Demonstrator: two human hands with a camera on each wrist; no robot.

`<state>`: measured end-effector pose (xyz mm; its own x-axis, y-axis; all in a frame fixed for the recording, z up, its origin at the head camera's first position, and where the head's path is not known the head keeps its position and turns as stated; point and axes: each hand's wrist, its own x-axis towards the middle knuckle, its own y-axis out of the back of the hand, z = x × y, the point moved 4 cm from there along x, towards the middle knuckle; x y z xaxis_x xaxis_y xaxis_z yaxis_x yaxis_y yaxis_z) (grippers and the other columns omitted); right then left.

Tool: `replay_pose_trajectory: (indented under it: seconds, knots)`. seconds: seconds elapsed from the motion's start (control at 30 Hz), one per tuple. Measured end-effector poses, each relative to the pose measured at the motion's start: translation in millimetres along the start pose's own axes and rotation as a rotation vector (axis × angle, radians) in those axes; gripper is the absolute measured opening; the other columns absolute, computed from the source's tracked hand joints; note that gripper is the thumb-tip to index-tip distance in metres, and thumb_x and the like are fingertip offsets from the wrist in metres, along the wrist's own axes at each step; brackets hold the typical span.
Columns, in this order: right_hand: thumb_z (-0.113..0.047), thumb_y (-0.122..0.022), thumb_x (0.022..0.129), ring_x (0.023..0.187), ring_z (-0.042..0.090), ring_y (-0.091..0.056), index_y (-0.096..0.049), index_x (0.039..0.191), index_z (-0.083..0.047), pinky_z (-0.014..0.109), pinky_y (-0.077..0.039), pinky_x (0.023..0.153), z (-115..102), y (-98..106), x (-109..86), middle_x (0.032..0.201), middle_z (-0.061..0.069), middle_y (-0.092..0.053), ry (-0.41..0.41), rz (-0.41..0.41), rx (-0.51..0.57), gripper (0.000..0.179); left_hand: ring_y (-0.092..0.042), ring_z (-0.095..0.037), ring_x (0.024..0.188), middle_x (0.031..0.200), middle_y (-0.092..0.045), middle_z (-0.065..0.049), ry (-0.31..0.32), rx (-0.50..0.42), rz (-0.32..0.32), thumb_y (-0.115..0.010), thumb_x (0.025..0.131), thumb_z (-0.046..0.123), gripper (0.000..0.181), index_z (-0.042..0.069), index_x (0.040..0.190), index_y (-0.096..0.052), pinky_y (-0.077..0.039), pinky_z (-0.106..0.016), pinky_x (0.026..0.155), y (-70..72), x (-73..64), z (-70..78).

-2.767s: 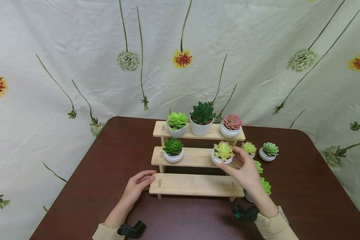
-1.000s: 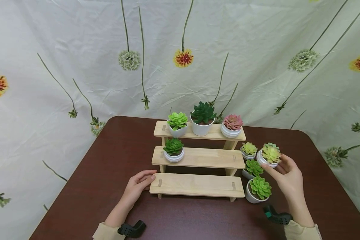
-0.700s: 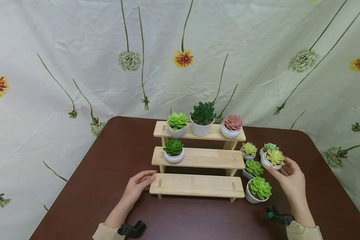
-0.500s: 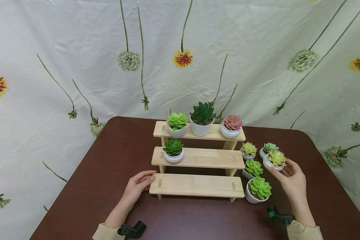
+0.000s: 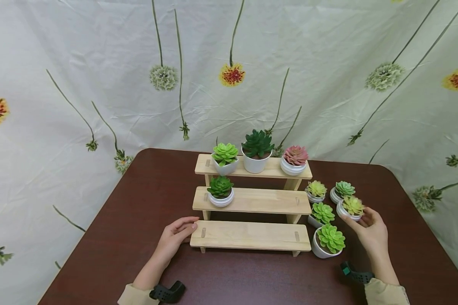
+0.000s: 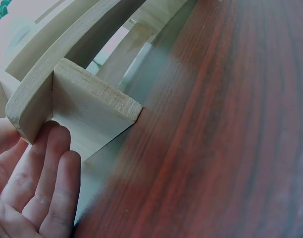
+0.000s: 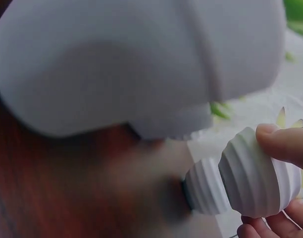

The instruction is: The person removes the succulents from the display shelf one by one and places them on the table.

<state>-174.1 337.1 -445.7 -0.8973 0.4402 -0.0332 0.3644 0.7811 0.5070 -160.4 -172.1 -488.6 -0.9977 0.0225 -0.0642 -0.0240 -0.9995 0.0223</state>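
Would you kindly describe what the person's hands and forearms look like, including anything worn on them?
The left hand and right hand are gloveless. Pale cream fabric sleeves show on both forearms. Beside each cuff sits a curved black device; the right one bears a small green patch.

Left hand [image 6: 36, 184] partly outside left-wrist view

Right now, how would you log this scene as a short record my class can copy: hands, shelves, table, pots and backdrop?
left hand: holds the left end of the bottom shelf
right hand: holds yellow plant
top shelf: light green plant, dark green plant, pink plant, left to right
middle shelf: mid-green plant, at its left end
table: at right, second yellow plant, mint plant, two bright green plants
pots: all white
backdrop: pale, flower-printed cloth
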Motion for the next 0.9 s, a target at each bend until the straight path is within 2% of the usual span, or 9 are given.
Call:
replay_pose_trajectory:
  seconds: [0.1, 0.37, 0.43, 0.5, 0.6, 0.67, 0.7, 0.8, 0.9]
  knots:
    - [-0.028, -0.072, 0.084, 0.119, 0.038, -0.044, -0.030, 0.140, 0.007, 0.004, -0.034, 0.068, 0.9, 0.0, -0.7, 0.132, 0.027, -0.041, -0.003, -0.010, -0.004, 0.079, -0.064, -0.014, 0.088, 0.102, -0.067, -0.014, -0.003, 0.004, -0.002, -0.064, 0.090, 0.016, 0.035, -0.004, 0.119, -0.060, -0.054, -0.029, 0.071, 0.2, -0.2, 0.0]
    - [-0.024, -0.072, 0.084, 0.120, 0.046, -0.042, -0.026, 0.139, 0.013, 0.002, -0.031, 0.065, 19.6, -3.5, 5.8, 0.132, 0.034, -0.037, 0.027, -0.074, -0.063, 0.080, -0.065, -0.015, 0.087, 0.102, -0.067, -0.014, 0.001, 0.000, 0.003, -0.064, 0.089, 0.014, 0.034, -0.003, 0.118, -0.061, -0.054, -0.030, 0.071, 0.0, 0.3, -0.1]
    - [-0.025, -0.072, 0.084, 0.121, 0.046, -0.042, -0.026, 0.139, 0.012, 0.009, -0.038, 0.074, 21.9, -3.9, 5.9, 0.132, 0.035, -0.037, 0.023, -0.085, -0.075, 0.080, -0.065, -0.015, 0.087, 0.102, -0.067, -0.015, 0.000, 0.002, 0.001, -0.064, 0.090, 0.014, 0.034, -0.003, 0.118, -0.061, -0.054, -0.030, 0.071, -0.2, 0.1, -0.1]
    - [-0.025, -0.071, 0.085, 0.122, 0.046, -0.041, -0.025, 0.139, 0.013, 0.024, -0.044, 0.086, 23.8, -4.7, 6.3, 0.133, 0.035, -0.036, 0.020, -0.093, -0.080, 0.081, -0.065, -0.014, 0.087, 0.103, -0.067, -0.016, -0.002, 0.006, -0.003, -0.064, 0.090, 0.014, 0.034, -0.004, 0.118, -0.060, -0.054, -0.030, 0.072, -0.4, -0.2, 0.1]
    - [-0.026, -0.071, 0.085, 0.122, 0.046, -0.040, -0.024, 0.140, 0.013, 0.046, -0.039, 0.095, 26.5, -5.2, 7.1, 0.134, 0.035, -0.035, 0.016, -0.099, -0.089, 0.082, -0.065, -0.014, 0.087, 0.103, -0.067, -0.016, -0.003, 0.009, -0.002, -0.064, 0.090, 0.014, 0.034, -0.003, 0.118, -0.060, -0.054, -0.029, 0.072, -0.3, -0.1, 0.4]
    - [-0.026, -0.071, 0.085, 0.122, 0.046, -0.040, -0.024, 0.140, 0.013, 0.037, -0.043, 0.092, 27.7, -5.1, 7.2, 0.134, 0.035, -0.035, 0.014, -0.100, -0.087, 0.082, -0.065, -0.014, 0.087, 0.102, -0.067, -0.015, -0.003, 0.006, 0.000, -0.064, 0.090, 0.014, 0.033, -0.003, 0.118, -0.061, -0.054, -0.030, 0.072, -0.4, 0.0, 0.7]
    - [-0.026, -0.071, 0.085, 0.122, 0.045, -0.041, -0.024, 0.140, 0.013, 0.028, -0.044, 0.089, 27.8, -5.0, 7.2, 0.134, 0.035, -0.035, 0.014, -0.099, -0.085, 0.082, -0.065, -0.014, 0.087, 0.102, -0.067, -0.014, -0.002, 0.005, 0.002, -0.064, 0.089, 0.014, 0.033, -0.003, 0.118, -0.061, -0.054, -0.030, 0.071, -0.4, 0.1, 0.7]
    - [-0.025, -0.072, 0.084, 0.121, 0.044, -0.042, -0.025, 0.139, 0.012, 0.008, -0.036, 0.072, 27.3, -4.6, 6.6, 0.134, 0.033, -0.036, 0.009, -0.095, -0.071, 0.081, -0.065, -0.014, 0.086, 0.101, -0.068, -0.013, 0.000, 0.002, 0.006, -0.064, 0.089, 0.013, 0.032, -0.003, 0.118, -0.061, -0.054, -0.030, 0.071, -0.5, 0.0, 0.8]
    - [-0.025, -0.073, 0.084, 0.121, 0.044, -0.041, -0.026, 0.138, 0.013, 0.002, -0.031, 0.065, 26.6, -5.2, 6.8, 0.133, 0.034, -0.036, 0.009, -0.095, -0.054, 0.081, -0.065, -0.014, 0.086, 0.101, -0.068, -0.012, 0.002, 0.002, 0.009, -0.064, 0.089, 0.012, 0.032, -0.003, 0.118, -0.061, -0.054, -0.030, 0.071, -0.4, -0.3, 0.8]
